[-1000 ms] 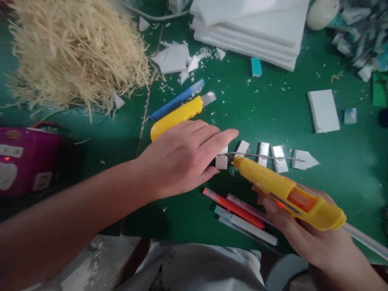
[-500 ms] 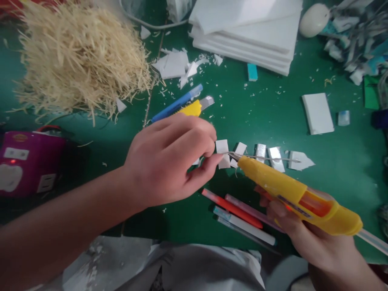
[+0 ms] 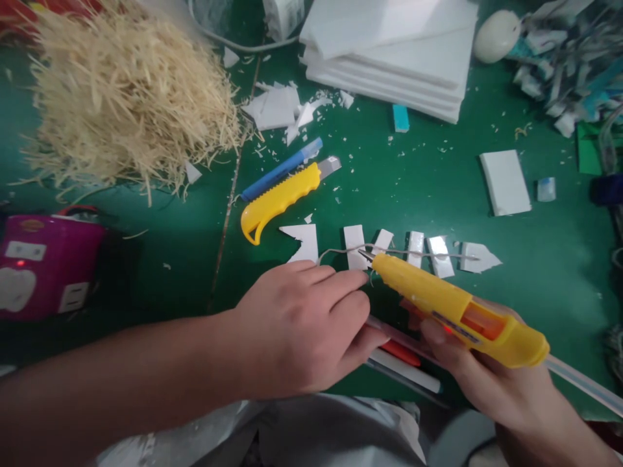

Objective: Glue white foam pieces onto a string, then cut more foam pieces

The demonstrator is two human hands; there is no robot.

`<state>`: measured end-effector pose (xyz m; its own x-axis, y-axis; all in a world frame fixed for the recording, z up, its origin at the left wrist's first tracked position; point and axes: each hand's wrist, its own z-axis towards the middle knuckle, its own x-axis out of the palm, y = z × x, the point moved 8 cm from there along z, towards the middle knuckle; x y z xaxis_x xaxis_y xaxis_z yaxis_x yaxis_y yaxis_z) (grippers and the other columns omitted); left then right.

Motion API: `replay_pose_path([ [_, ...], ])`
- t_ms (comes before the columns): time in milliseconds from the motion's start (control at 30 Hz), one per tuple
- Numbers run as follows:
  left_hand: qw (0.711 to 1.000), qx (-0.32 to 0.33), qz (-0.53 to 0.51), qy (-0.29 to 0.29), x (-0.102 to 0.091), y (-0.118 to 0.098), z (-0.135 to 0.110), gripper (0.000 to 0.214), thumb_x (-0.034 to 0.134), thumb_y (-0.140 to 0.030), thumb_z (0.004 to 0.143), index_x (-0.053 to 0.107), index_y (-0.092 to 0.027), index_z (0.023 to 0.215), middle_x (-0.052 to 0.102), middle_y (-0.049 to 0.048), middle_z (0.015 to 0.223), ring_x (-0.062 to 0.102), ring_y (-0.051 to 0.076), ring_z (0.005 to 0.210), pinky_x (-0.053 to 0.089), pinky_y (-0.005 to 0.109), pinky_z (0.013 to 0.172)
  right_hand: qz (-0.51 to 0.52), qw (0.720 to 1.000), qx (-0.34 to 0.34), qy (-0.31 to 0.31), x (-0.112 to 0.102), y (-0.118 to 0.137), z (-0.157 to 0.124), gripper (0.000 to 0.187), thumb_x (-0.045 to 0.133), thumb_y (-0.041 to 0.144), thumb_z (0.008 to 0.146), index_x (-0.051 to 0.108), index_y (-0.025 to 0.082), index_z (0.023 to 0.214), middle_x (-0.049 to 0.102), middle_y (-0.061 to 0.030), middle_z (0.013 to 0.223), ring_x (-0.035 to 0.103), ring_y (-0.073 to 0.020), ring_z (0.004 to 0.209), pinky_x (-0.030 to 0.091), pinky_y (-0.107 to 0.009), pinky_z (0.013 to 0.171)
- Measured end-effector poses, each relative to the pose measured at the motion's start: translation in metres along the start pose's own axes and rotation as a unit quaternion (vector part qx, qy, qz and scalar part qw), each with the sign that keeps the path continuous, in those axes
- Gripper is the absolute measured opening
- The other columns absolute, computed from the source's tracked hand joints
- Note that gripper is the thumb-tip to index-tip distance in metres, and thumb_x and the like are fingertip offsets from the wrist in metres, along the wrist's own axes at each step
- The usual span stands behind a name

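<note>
Right hand point(image 3: 491, 383) is wrapped around the glue gun point(image 3: 428, 292), nozzle point(image 3: 368, 256) at the string point(image 3: 335, 250) over a foam piece point(image 3: 354, 237). Left hand point(image 3: 306, 331) is half curled by the pens point(image 3: 406, 372), near the table point(image 3: 428, 181)'s front edge, can't tell if it's gripping anything.

The left hand point(image 3: 311, 327) and left forearm point(image 3: 170, 363) are bare, slender and smooth in outline; the right hand point(image 3: 496, 379) and its wrist point(image 3: 549, 418) are bare too. Pale grey, creased clothing point(image 3: 311, 428) shows below; it bears a dark, pointed marking point(image 3: 252, 449).
</note>
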<state>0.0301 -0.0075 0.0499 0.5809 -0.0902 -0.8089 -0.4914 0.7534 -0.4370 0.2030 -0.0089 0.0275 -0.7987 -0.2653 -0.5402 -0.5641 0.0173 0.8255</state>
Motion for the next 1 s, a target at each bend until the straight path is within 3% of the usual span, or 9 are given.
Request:
replay_pose_path([
  [100,0.999,0.006,0.015,0.036,0.006,-0.002,0.002,0.032,0.050,-0.028,0.109,0.072,-0.016,0.089,0.081,0.0087,0.098,0.075,0.019,0.076,0.055,0.036,0.060,-0.001,1.000,0.001,-0.011,-0.003,-0.003,-0.001,0.028,0.069,0.039,0.091,0.055,0.030,0.070,0.059,0.0027,0.057,0.055,-0.0162,0.042,0.046,-0.029,0.038],
  [267,0.998,0.042,0.046,-0.013,-0.007,-0.010,0.003,0.027,0.057,-0.027,0.105,0.071,-0.017,0.085,0.083,0.0104,0.105,0.074,0.019,0.073,0.054,0.035,0.058,-0.005,1.000,0.015,0.016,0.000,-0.007,-0.008,0.030,0.068,0.045,0.094,0.057,0.029,0.071,0.062,0.0006,0.061,0.056,-0.0166,0.045,0.049,-0.030,0.042],
  [400,0.998,0.038,0.028,0.029,0.001,-0.013,0.002,0.024,0.057,-0.024,0.104,0.072,-0.015,0.088,0.082,0.0129,0.112,0.075,0.019,0.075,0.058,0.034,0.062,-0.021,0.999,0.037,-0.034,-0.003,-0.010,-0.012,0.035,0.065,0.049,0.097,0.058,0.028,0.070,0.064,-0.0008,0.063,0.055,-0.0164,0.047,0.048,-0.031,0.045],
  [533,0.999,0.004,-0.031,0.022,0.007,-0.011,-0.001,0.026,0.053,-0.024,0.105,0.073,-0.014,0.090,0.080,0.0154,0.118,0.076,0.020,0.076,0.061,0.035,0.065,-0.006,0.999,0.016,-0.027,0.000,-0.009,-0.011,0.036,0.067,0.046,0.096,0.058,0.027,0.067,0.059,0.0012,0.059,0.052,-0.0143,0.044,0.049,-0.029,0.045],
  [633,0.986,-0.051,-0.148,0.050,0.011,-0.007,-0.002,0.030,0.050,-0.030,0.105,0.072,-0.018,0.088,0.080,0.0119,0.121,0.077,0.018,0.076,0.063,0.032,0.065,0.006,0.999,0.014,-0.033,-0.003,-0.009,-0.008,0.038,0.068,0.046,0.096,0.057,0.026,0.066,0.055,0.0031,0.056,0.050,-0.0124,0.043,0.047,-0.026,0.043],
  [733,0.954,-0.108,-0.266,0.090,0.009,-0.006,-0.001,0.017,0.059,-0.028,0.102,0.074,-0.021,0.095,0.082,0.0038,0.115,0.081,0.017,0.102,0.067,0.026,0.086,0.000,1.000,-0.003,-0.028,-0.004,-0.005,-0.006,0.033,0.068,0.041,0.096,0.059,0.026,0.068,0.059,0.0030,0.058,0.055,-0.0125,0.045,0.048,-0.024,0.044],
  [800,0.944,-0.141,-0.284,0.093,0.003,-0.006,0.000,0.008,0.069,-0.022,0.097,0.075,-0.023,0.100,0.083,0.0002,0.113,0.078,0.016,0.117,0.066,0.023,0.097,0.009,1.000,-0.005,-0.011,-0.002,-0.003,-0.005,0.025,0.068,0.039,0.096,0.064,0.027,0.074,0.064,0.0024,0.060,0.059,-0.0141,0.047,0.053,-0.025,0.046],
  [900,0.950,-0.131,-0.272,0.082,-0.004,-0.009,0.004,0.009,0.076,-0.021,0.092,0.076,-0.025,0.100,0.084,-0.0008,0.113,0.077,0.017,0.120,0.067,0.023,0.096,0.027,0.999,0.021,-0.023,-0.001,-0.007,-0.008,0.021,0.065,0.044,0.098,0.071,0.030,0.083,0.071,0.0011,0.066,0.064,-0.0170,0.050,0.056,-0.027,0.047],
  [1000,0.965,-0.091,-0.241,0.058,-0.009,-0.006,0.005,0.010,0.066,-0.027,0.101,0.074,-0.023,0.097,0.084,0.0010,0.113,0.080,0.014,0.107,0.066,0.022,0.091,0.017,0.998,0.034,-0.050,-0.002,-0.009,-0.012,0.027,0.064,0.050,0.099,0.073,0.031,0.082,0.072,0.0001,0.067,0.065,-0.0183,0.052,0.056,-0.029,0.049],
])
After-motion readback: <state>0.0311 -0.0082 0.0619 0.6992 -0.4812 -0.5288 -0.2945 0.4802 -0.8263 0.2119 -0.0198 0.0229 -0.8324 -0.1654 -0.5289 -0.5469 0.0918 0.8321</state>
